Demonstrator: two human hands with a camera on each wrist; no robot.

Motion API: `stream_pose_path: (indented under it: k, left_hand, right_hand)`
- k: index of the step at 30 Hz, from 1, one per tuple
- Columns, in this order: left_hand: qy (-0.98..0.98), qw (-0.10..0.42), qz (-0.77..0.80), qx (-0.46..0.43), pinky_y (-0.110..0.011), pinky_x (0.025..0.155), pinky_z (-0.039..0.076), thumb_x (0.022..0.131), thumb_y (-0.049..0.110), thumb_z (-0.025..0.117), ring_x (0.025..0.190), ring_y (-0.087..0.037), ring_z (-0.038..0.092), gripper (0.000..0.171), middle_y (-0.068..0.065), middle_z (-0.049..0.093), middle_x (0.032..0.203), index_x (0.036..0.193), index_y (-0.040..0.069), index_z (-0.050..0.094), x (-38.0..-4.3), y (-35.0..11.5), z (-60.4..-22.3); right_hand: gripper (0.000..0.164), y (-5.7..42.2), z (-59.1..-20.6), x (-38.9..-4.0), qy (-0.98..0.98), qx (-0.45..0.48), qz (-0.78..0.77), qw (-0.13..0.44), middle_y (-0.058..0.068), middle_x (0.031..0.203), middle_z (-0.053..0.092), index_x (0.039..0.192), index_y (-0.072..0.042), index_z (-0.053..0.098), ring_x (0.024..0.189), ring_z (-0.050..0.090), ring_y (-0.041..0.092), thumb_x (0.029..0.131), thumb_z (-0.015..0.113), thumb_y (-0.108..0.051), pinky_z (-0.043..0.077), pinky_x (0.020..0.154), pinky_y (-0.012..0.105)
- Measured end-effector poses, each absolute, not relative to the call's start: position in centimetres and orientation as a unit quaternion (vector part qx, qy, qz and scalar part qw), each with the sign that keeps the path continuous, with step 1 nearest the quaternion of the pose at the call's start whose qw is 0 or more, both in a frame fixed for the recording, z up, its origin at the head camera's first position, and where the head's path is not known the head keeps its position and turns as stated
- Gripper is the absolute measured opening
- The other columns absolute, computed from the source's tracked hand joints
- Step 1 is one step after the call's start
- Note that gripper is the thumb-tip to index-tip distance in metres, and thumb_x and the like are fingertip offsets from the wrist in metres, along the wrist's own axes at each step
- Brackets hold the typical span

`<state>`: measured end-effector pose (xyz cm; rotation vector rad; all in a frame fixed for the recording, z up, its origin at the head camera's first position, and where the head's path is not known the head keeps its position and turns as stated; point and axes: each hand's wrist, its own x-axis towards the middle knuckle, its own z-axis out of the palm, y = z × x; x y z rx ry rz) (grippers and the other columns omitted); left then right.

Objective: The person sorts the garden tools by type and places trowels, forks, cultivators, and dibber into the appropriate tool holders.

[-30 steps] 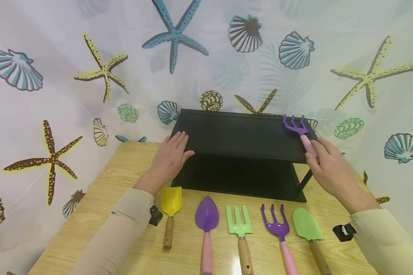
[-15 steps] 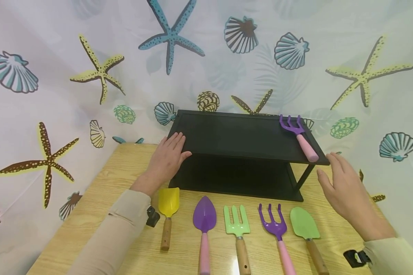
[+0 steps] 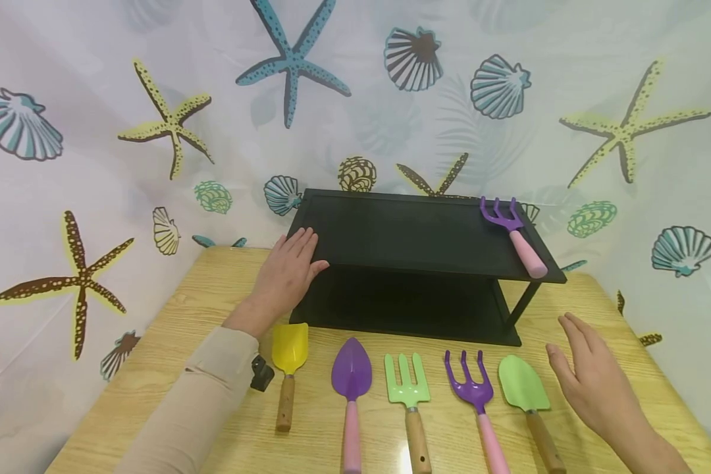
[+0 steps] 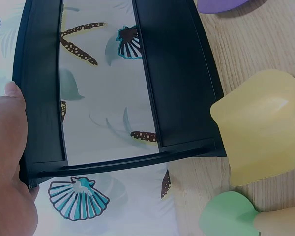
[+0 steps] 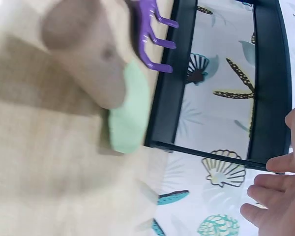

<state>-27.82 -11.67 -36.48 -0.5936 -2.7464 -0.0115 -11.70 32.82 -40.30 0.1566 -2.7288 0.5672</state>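
My left hand (image 3: 286,273) rests with straight fingers on the left end of a black two-tier shelf (image 3: 391,230). In the left wrist view the hand (image 4: 7,162) lies along the shelf's upper tier. A purple hand fork with pink handle (image 3: 527,253) lies on the top tier's right end, tines toward the back. My right hand (image 3: 598,382) holds nothing, its fingers extended above the table. Nearest to it lies a light green trowel (image 3: 523,383) with a wooden handle. Left of that trowel is another purple hand fork (image 3: 475,394) with a pink handle.
Further left are a light green hand fork (image 3: 409,393), a purple trowel (image 3: 352,370) and a yellow shovel (image 3: 290,345). A green tool with a wooden handle (image 4: 228,216) shows beside the shovel in the left wrist view. A shell-patterned cloth (image 3: 361,99) hangs behind the wooden table.
My right hand has let go of the purple hand fork on the shelf and moved right and down toward the table. The left hand stays on the shelf.
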Motion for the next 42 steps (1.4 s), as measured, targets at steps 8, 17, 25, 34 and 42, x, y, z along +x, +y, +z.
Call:
stream_pose_path:
  k: [8, 17, 25, 34, 42]
  left_hand:
    - [-0.963, 0.17, -0.005, -0.211, -0.042, 0.113, 0.016, 0.093, 0.052, 0.025, 0.138, -0.023, 0.019, 0.066, -0.009, 0.026, 0.148, 0.141, 0.007, 0.026, -27.7, -11.7, -36.4]
    - [-0.963, 0.168, -0.014, -0.211, -0.043, 0.113, 0.015, 0.093, 0.051, 0.027, 0.138, -0.024, 0.019, 0.066, -0.009, 0.025, 0.148, 0.141, 0.006, 0.026, -27.5, -11.7, -36.4]
    - [-0.964, 0.165, 0.0, -0.211, -0.043, 0.113, 0.014, 0.094, 0.051, 0.026, 0.138, -0.024, 0.018, 0.065, -0.009, 0.025, 0.148, 0.142, 0.006, 0.025, -27.6, -11.6, -36.4]
    - [-0.962, 0.169, -0.008, -0.214, -0.043, 0.113, 0.016, 0.093, 0.051, 0.026, 0.138, -0.024, 0.019, 0.066, -0.009, 0.025, 0.148, 0.141, 0.007, 0.026, -27.5, -11.5, -36.7]
    - [-0.963, 0.171, -0.008, -0.21, -0.043, 0.113, 0.014, 0.094, 0.05, 0.028, 0.138, -0.024, 0.019, 0.065, -0.009, 0.026, 0.148, 0.141, 0.007, 0.026, -27.6, -11.5, -36.5]
  right_hand:
    - [0.054, 32.6, -43.9, -9.7, -0.967, 0.05, 0.209, 0.136, 0.028, 0.136, 0.031, 0.137, 0.005, 0.028, 0.118, 0.033, 0.049, 0.096, 0.04, -0.028, 0.03, 0.088, 0.063]
    - [0.052, 32.2, -46.5, -7.8, -0.969, 0.052, 0.218, 0.104, 0.026, 0.135, 0.034, 0.133, 0.008, 0.033, 0.117, 0.036, 0.046, 0.095, 0.043, -0.025, 0.029, 0.098, 0.055]
    - [0.057, 32.2, -49.4, -6.7, -0.966, 0.129, 0.167, 0.15, 0.023, 0.127, 0.045, 0.125, 0.01, 0.044, 0.135, 0.021, 0.016, 0.079, 0.065, -0.017, -0.003, 0.092, -0.007]
    - [0.073, 33.0, -52.2, -6.4, -0.924, 0.259, 0.149, 0.24, 0.026, 0.134, 0.036, 0.12, 0.02, 0.041, 0.136, 0.005, -0.001, 0.058, 0.069, -0.005, 0.005, 0.106, 0.004]
    - [0.075, 33.2, -52.2, -6.7, -0.911, 0.285, 0.167, 0.246, 0.017, 0.145, 0.026, 0.122, 0.021, 0.038, 0.137, 0.006, 0.0, 0.05, 0.055, 0.01, 0.006, 0.106, 0.004]
